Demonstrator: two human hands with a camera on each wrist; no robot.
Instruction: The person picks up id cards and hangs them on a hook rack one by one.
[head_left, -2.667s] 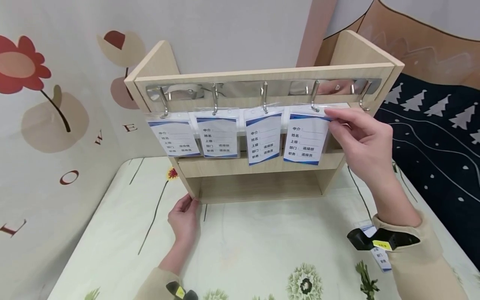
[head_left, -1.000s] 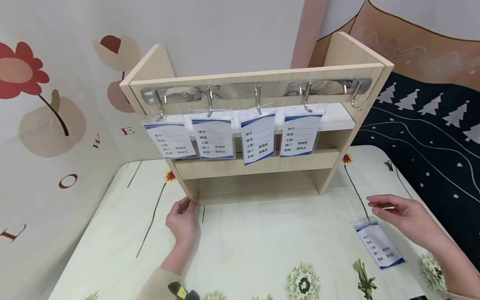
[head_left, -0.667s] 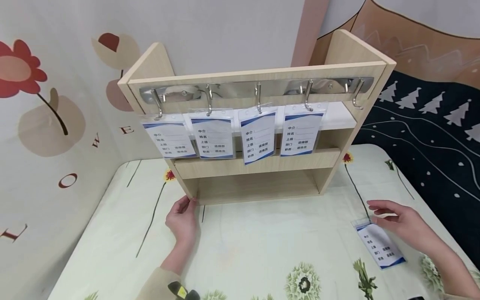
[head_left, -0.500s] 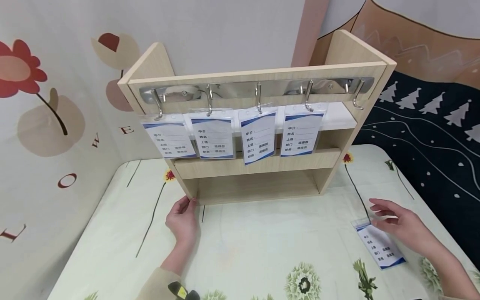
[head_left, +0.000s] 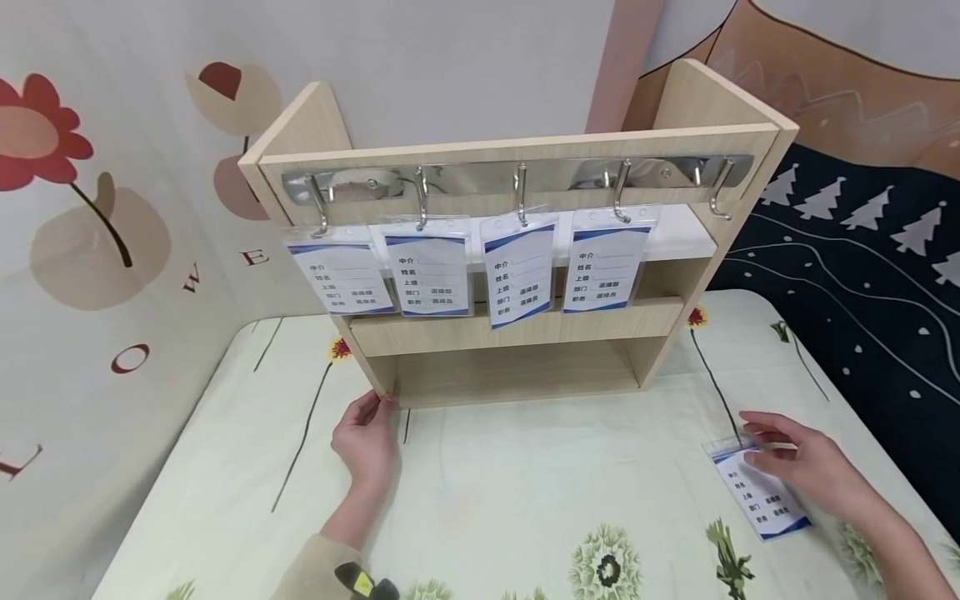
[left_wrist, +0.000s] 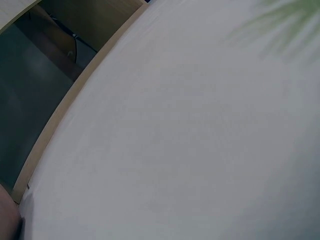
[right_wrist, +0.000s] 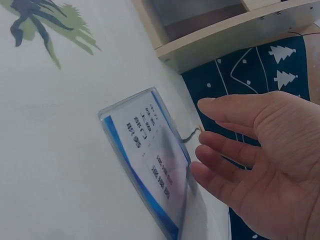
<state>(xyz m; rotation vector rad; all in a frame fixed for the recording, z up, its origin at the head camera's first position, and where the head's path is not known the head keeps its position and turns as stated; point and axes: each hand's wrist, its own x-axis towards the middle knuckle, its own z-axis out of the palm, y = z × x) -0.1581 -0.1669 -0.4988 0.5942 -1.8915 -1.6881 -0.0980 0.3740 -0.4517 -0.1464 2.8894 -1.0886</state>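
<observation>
On the cloth at the right lies a name badge [head_left: 761, 496] in a clear sleeve, with blue bands at its ends. My right hand [head_left: 806, 462] is over its upper end, fingers loosely bent; in the right wrist view a gap shows between thumb and fingers, with nothing held. With my left hand [head_left: 365, 442] I grip the lower left corner of a small wooden shelf [head_left: 600, 327]; its fingertips are hidden behind the side panel. Several matching badges hang in a row from the shelf's metal hooks, the rightmost hanging badge [head_left: 607, 267] among them. The far right hook [head_left: 722, 190] is bare.
A metal hook rail [head_left: 480, 177] runs along the shelf's top front board. The flower-printed cloth [head_left: 487, 483] covers the table. A patterned curtain [head_left: 150, 167] stands at the left, and dark tree-printed fabric [head_left: 847, 250] falls at the right.
My right hand has left the fourth hanging badge, moved down to the right and lowered over the badge on the cloth. The left hand keeps its place at the shelf corner.
</observation>
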